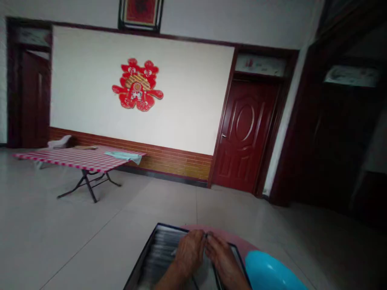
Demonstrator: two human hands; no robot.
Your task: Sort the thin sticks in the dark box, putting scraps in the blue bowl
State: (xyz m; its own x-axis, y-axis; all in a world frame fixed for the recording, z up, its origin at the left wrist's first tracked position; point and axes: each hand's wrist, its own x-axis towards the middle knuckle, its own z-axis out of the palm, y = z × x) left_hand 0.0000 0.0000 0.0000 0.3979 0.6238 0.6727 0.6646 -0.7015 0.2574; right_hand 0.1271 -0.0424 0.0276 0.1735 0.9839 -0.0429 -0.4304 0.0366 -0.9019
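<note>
My left hand (190,249) and my right hand (220,253) rest side by side at the bottom of the view, on a dark-framed grey ribbed panel (159,251) that lies flat. Both hands have their fingers curled and meet at the fingertips near the panel's far edge. What they pinch, if anything, is too small and blurred to name. The panel lies over a pink round surface (242,241).
A bright blue bowl (269,274) sits at the lower right beside the panel. A folding table (75,158) with a red checked cloth stands at the left. A red door (246,135) and a red wall ornament (137,85) are on the far wall. Pale floor tiles (90,233) spread between.
</note>
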